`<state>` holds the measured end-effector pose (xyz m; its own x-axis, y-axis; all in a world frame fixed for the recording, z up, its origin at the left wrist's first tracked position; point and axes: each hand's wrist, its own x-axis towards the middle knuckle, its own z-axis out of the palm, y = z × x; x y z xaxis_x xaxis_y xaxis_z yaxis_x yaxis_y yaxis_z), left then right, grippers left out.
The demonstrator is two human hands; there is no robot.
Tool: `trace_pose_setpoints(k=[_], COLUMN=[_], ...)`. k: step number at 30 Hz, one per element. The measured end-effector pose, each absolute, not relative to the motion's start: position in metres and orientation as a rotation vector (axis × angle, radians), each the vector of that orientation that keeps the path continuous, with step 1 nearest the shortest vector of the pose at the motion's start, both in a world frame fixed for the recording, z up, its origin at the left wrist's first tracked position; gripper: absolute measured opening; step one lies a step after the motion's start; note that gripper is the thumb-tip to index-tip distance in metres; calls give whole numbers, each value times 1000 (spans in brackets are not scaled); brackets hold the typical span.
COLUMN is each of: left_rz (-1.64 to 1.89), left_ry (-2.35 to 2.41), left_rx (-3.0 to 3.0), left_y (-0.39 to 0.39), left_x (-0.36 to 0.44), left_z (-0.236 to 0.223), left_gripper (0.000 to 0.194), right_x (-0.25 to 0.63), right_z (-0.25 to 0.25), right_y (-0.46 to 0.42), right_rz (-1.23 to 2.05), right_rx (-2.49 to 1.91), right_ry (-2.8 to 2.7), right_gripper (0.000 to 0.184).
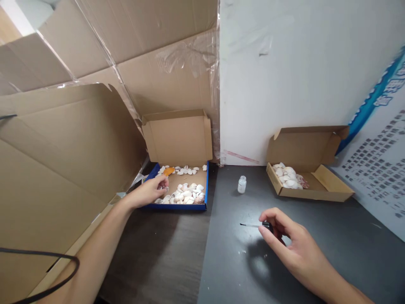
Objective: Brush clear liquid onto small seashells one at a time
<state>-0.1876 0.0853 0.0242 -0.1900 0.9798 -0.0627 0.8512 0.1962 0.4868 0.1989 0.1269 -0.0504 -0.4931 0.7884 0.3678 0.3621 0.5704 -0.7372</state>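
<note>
My right hand pinches the black cap of a small applicator brush between thumb and fingers. Its thin stem points left, ending in a dark tip, above the grey table. Beyond it a small glass bottle with whitish contents stands upright and uncapped. Over on the left, my left hand reaches into a blue-edged cardboard box, fingers curled together. Something pale shows by its fingertips, but I cannot make out whether it is held. White seashells lie in that box, with an orange shell just beyond my fingers.
A brown cardboard box with an open lid holds more white shells at the right. Cardboard panels rise at the left and a white wall behind. A black cable crosses near my left forearm. Small white crumbs dot the table.
</note>
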Motion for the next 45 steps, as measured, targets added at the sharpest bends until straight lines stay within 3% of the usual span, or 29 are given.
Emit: trace_pose_setpoints(k=[9, 15, 23, 28, 35, 45], left_rz=[701, 736, 886, 825, 766, 526], left_ry=[1568, 1585, 1912, 2026, 1982, 1872], left_rx=[1743, 1726, 1657, 1710, 1967, 2327], left_y=[101, 125, 161, 175, 176, 105], left_x=[-62, -3, 8, 16, 21, 6], left_z=[33, 9, -25, -34, -32, -32], left_gripper=[17, 13, 21, 47, 26, 38], right_x=[202, 205, 208, 210, 211, 214], right_z=[-47, -45, -49, -50, -41, -31], right_y=[135, 144, 154, 157, 153, 132], right_rz=[895, 856, 832, 832, 725, 466], right_rx=[-1014, -1007, -992, -979, -958, -718], right_ry=[-1865, -1752, -1687, -1653, -1633, -1773], right_gripper=[30, 24, 23, 22, 18, 11])
